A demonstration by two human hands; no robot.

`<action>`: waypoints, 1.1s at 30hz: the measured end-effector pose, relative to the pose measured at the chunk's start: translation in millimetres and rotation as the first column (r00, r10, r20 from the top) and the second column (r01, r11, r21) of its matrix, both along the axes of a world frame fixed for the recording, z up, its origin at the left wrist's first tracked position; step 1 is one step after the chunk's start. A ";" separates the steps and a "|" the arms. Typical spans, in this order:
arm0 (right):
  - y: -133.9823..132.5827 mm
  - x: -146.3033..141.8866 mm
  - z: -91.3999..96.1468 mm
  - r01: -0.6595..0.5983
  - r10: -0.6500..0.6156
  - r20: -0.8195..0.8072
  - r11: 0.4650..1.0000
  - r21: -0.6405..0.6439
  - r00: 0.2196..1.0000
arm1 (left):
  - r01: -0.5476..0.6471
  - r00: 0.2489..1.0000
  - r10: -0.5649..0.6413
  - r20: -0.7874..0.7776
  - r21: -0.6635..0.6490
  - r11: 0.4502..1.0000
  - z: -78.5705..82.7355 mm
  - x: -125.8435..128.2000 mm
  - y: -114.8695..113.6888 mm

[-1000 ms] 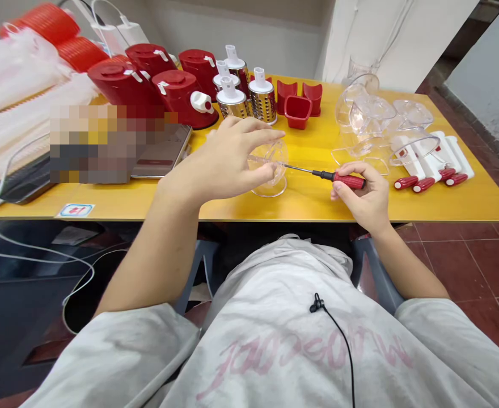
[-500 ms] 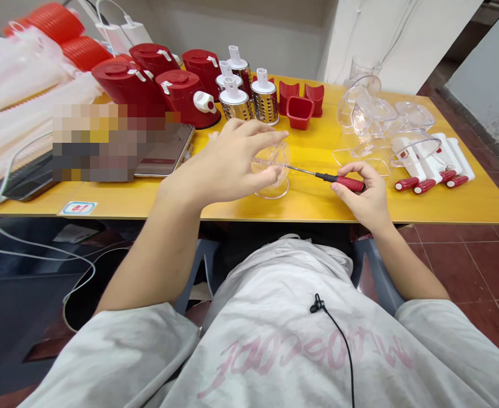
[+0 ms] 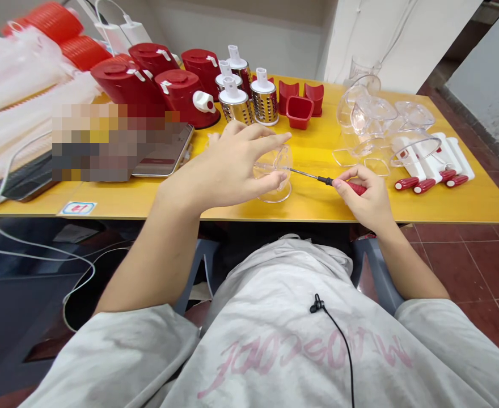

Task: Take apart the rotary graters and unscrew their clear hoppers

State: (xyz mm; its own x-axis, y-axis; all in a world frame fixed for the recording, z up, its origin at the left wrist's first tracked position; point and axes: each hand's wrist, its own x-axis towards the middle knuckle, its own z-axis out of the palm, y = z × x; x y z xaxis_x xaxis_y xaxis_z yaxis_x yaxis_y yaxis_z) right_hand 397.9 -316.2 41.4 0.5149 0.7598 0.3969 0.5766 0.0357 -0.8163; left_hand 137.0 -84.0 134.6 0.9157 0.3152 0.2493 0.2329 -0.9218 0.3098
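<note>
My left hand [image 3: 226,169] holds a clear plastic grater housing [image 3: 274,174] upright on the yellow table, its fingers curved around the far side. My right hand [image 3: 364,195] is shut on a red-handled screwdriver [image 3: 328,181], and most of the handle is hidden in that hand. The screwdriver's thin steel shaft points left, and its tip reaches into the clear housing, close to my left fingertips. The exact contact point is hidden behind the plastic.
Red plastic drums [image 3: 124,79] and steel grater cylinders [image 3: 264,102] stand along the back of the table. Clear plastic parts [image 3: 372,116] and white-and-red handled pieces [image 3: 428,161] lie to the right. A tablet [image 3: 164,161] and white plastic sheets [image 3: 20,96] lie to the left.
The screwdriver has shifted left, deeper into the clear housing, and its handle has sunk further into my right hand. The housing has moved slightly right with my left hand.
</note>
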 end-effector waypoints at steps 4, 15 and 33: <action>0.9 2.8 0.4 0.012 -0.013 0.022 0.999 0.049 1.000 | 0.003 1.000 -0.003 -0.005 -0.019 1.000 0.6 0.1 -1.1; 1.1 9.2 2.7 -0.104 0.104 0.016 0.994 0.037 0.994 | 0.025 0.999 -0.025 -0.033 -0.016 1.000 1.7 -2.8 -2.2; -3.3 13.1 2.2 -0.136 0.124 0.089 0.979 0.150 0.988 | 0.008 1.000 -0.008 -0.012 0.021 1.000 -0.6 -1.7 -6.4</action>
State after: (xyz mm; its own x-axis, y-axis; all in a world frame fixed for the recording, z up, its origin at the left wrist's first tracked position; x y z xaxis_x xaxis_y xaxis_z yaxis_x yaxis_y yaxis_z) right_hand 410.9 -319.5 43.6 0.3781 0.7443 0.5505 0.6206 0.2374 -0.7473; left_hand 135.3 -90.4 134.1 0.9211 0.3026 0.2451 0.2289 -0.9300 0.2877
